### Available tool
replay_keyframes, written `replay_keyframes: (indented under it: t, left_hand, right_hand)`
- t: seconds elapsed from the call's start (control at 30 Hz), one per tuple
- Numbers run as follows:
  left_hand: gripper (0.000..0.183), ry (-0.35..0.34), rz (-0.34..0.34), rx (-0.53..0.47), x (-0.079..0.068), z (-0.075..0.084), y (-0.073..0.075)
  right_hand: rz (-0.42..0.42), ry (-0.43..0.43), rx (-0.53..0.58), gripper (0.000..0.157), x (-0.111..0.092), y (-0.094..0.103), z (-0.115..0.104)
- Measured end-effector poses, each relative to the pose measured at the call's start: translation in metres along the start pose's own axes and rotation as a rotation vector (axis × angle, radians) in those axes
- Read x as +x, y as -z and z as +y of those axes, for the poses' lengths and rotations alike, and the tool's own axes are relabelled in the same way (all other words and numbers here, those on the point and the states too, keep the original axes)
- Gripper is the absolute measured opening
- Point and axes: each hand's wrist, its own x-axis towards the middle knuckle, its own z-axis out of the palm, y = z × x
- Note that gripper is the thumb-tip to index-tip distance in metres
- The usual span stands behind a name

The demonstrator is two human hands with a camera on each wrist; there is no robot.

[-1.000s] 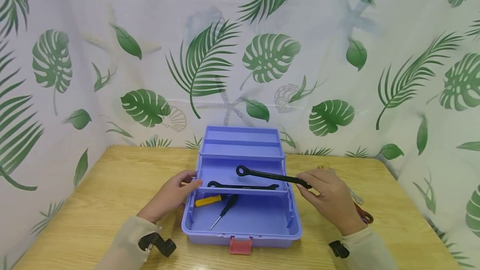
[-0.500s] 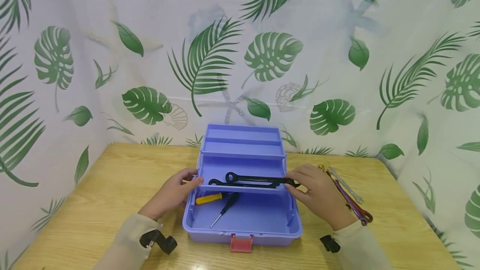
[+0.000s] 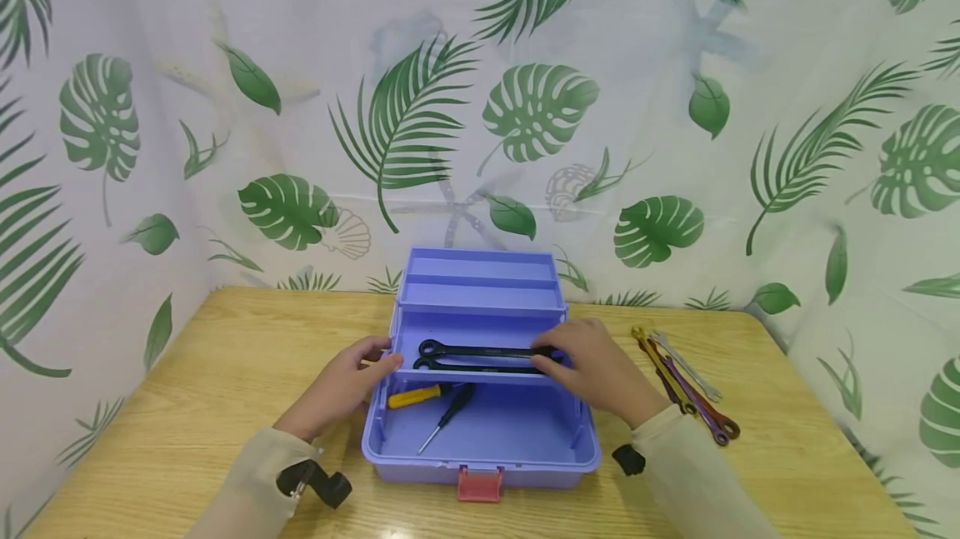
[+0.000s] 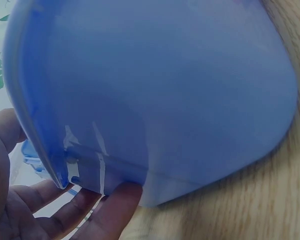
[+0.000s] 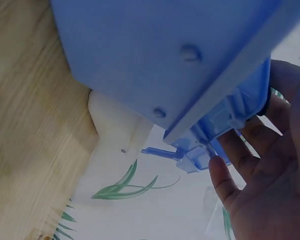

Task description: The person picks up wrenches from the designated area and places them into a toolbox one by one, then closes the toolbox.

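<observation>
A lavender toolbox [image 3: 420,472] stands open, its cantilever trays raised at the back. My left hand [image 3: 337,389] grips the box's left side, thumb over the edge of the lower tray [image 3: 480,327]; the left wrist view shows its fingertips against the blue wall [image 4: 180,100]. In that tray lie two black combination wrenches, one behind the other. My right hand [image 3: 592,368] pinches the right end of the rear wrench [image 3: 480,351], while the front wrench [image 3: 480,369] lies along the tray's front lip. In the right wrist view, the right hand [image 5: 270,175] reaches over the tray's edge, mostly hiding the wrench.
A yellow-handled screwdriver [image 3: 415,396] and a black screwdriver [image 3: 457,404] lie in the bottom compartment. Several coloured wrenches [image 3: 675,376] are piled on the wooden table [image 3: 810,456] at right. A pink latch [image 3: 479,485] hangs at the box's front. Leaf-patterned cloth [image 3: 480,122] stands behind.
My right hand has moved left and lowered the black wrench from above the tray into it, behind the other one. The left hand keeps its grip on the box.
</observation>
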Motion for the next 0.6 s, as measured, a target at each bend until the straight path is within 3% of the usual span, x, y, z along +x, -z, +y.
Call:
replay_keyframes:
  t: [0.43,0.6]
  left_hand:
    - [0.049,-0.004,0.016,0.005,0.000,0.001,-0.001]
    - [0.049,-0.008,0.019,0.004,0.000,0.001,-0.001]
  right_hand:
    - [-0.035,-0.005,0.043,0.016,0.000,-0.005,0.008]
    - [-0.012,0.023,0.117,0.022,-0.007,-0.003,0.011]
